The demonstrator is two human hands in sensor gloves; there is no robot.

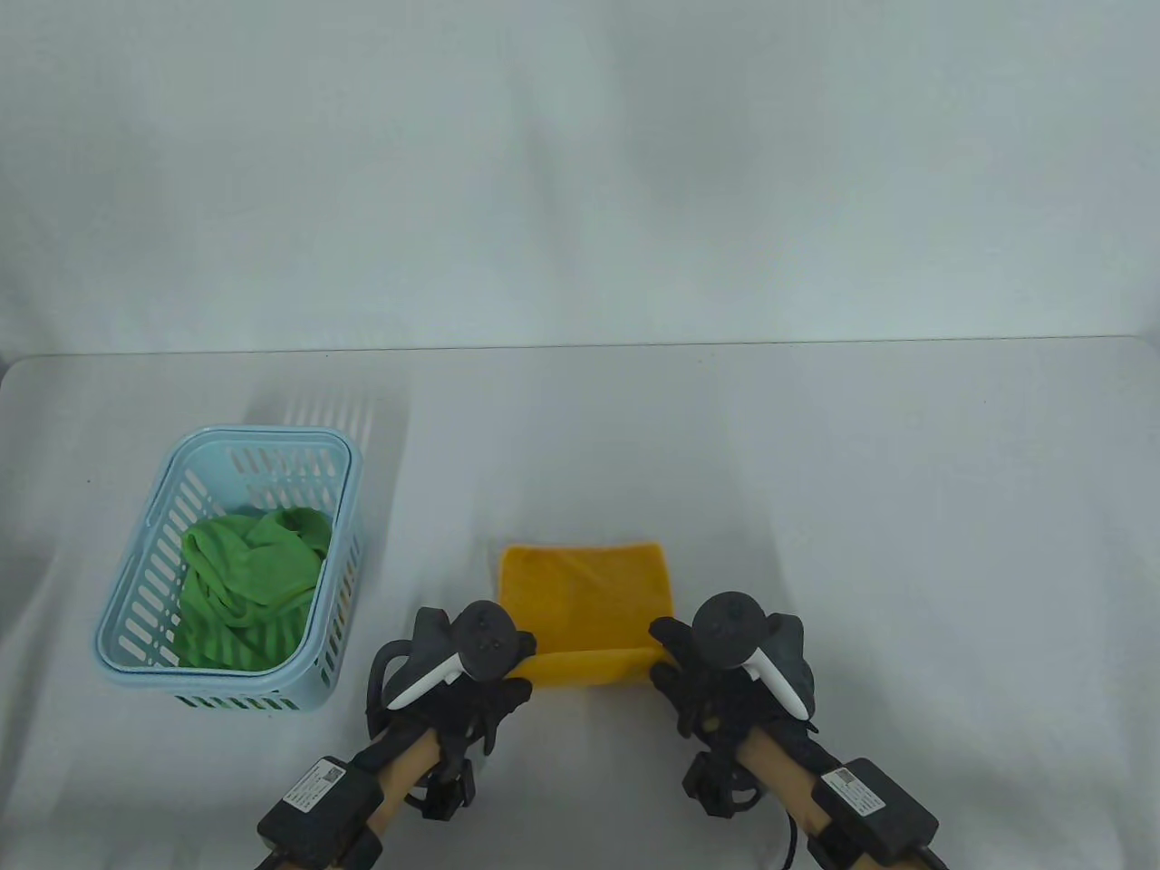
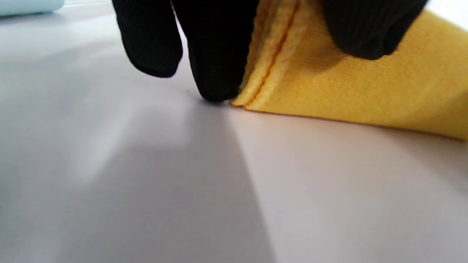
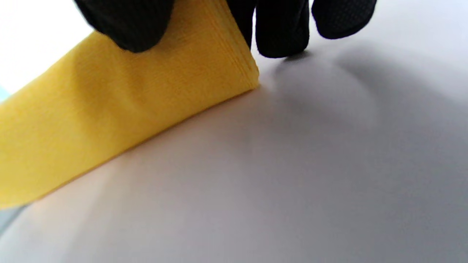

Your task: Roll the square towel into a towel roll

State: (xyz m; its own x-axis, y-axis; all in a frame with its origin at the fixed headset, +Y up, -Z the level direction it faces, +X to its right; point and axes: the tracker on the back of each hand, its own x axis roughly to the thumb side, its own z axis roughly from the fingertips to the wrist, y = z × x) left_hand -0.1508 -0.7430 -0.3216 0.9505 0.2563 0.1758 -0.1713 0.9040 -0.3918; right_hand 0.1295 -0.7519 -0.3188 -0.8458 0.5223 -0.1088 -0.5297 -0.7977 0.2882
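The white table [image 1: 816, 507] carries everything; the task's thing, a folded yellow cloth towel [image 1: 584, 598], lies near its front edge, between the 2 hands. To the left, well apart, a pale blue slotted plastic basket [image 1: 136, 625] holds a crumpled green cloth [image 1: 249, 589].

The roll is barely begun: the near edge of the towel is lifted off the table, while most of the cloth lies flat beyond it. The left hand [image 1: 471, 675] pinches the near left corner, its fingers [image 2: 219, 54] behind the layered edge and another fingertip in front. The right hand [image 1: 716, 675] pinches the near right corner the same way. I judge nearly all the rolling, away from the person, is left to do.
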